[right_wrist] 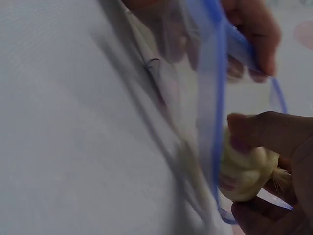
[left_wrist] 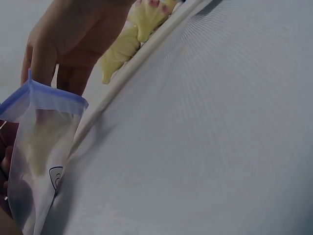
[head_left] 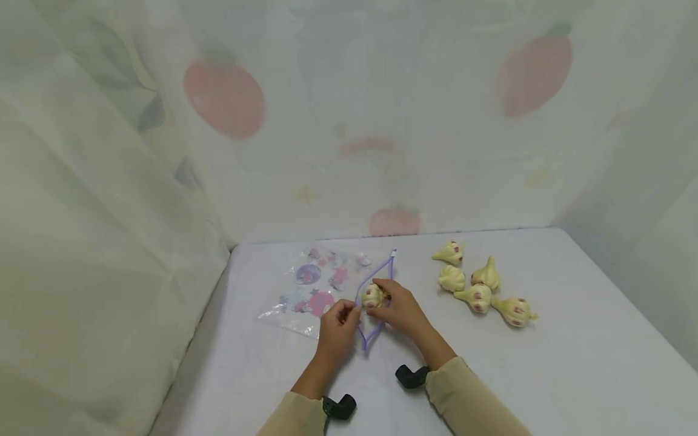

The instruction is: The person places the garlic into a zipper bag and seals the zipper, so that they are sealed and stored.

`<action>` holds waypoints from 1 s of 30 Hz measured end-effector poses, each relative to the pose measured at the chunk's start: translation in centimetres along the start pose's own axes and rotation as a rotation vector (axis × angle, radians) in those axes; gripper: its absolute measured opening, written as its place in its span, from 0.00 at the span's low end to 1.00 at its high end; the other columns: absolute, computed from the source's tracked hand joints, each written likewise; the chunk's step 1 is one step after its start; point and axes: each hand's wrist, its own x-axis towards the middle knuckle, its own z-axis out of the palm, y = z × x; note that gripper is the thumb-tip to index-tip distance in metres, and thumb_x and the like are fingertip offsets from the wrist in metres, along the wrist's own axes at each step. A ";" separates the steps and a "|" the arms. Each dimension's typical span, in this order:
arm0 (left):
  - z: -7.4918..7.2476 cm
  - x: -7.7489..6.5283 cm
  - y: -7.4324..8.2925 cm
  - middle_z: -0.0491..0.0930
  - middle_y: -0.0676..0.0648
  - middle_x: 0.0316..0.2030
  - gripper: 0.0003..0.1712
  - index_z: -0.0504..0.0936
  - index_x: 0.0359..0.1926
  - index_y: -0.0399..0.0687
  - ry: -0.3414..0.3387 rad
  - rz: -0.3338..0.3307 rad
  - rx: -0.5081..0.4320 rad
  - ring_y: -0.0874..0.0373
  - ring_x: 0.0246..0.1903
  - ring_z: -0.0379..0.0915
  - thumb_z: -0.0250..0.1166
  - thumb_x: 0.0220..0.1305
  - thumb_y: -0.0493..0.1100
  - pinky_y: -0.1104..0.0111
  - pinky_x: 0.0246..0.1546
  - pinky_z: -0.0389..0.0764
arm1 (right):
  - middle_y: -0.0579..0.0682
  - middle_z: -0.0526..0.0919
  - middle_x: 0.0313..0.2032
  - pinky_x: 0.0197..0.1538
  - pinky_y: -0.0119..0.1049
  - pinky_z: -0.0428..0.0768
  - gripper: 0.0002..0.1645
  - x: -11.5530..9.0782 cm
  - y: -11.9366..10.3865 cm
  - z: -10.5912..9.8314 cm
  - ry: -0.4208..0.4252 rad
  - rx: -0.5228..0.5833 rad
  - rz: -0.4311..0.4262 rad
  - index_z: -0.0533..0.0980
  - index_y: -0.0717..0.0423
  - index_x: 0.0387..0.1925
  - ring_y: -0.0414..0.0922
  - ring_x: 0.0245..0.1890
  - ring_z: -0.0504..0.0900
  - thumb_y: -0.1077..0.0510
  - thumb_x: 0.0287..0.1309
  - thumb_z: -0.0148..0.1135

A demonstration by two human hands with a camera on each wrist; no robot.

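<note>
Probable step: bagging 1 garlic bulb (head_left: 372,296)
Left hand (head_left: 336,332) pinches bag (head_left: 320,302); right hand (head_left: 400,307) grips garlic bulb; likely next: release inside.

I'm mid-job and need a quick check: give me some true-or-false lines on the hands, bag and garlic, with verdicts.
1. The left hand pinches the bag at its rim. True.
2. The bag is zipped shut. False: its mouth stands open.
3. The right hand holds a garlic at the bag's mouth. True.
4. Five other garlics lie to the right of the bag. True.
5. The bag is plain, with no print. False: it bears coloured pictures.
</note>
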 end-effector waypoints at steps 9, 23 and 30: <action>0.1 -0.3 0.1 0.79 0.47 0.21 0.04 0.80 0.32 0.40 0.007 0.005 0.012 0.67 0.21 0.68 0.62 0.66 0.33 0.76 0.21 0.69 | 0.59 0.76 0.60 0.64 0.51 0.72 0.42 0.2 1.5 1.6 -0.003 0.014 0.026 0.70 0.62 0.64 0.55 0.60 0.75 0.61 0.45 0.77; 0.0 0.0 0.7 0.79 0.46 0.20 0.05 0.79 0.31 0.38 0.011 0.062 0.034 0.68 0.20 0.69 0.63 0.65 0.32 0.76 0.19 0.68 | 0.56 0.76 0.50 0.51 0.38 0.83 0.27 0.3 1.5 1.1 0.153 0.179 0.049 0.79 0.59 0.53 0.53 0.52 0.79 0.67 0.49 0.72; 0.2 0.2 -1.2 0.79 0.49 0.20 0.05 0.80 0.31 0.45 0.006 0.069 0.021 0.67 0.20 0.68 0.64 0.65 0.36 0.76 0.19 0.68 | 0.50 0.82 0.37 0.42 0.31 0.83 0.14 0.3 1.2 1.2 0.219 0.162 0.021 0.83 0.57 0.38 0.45 0.37 0.82 0.65 0.47 0.75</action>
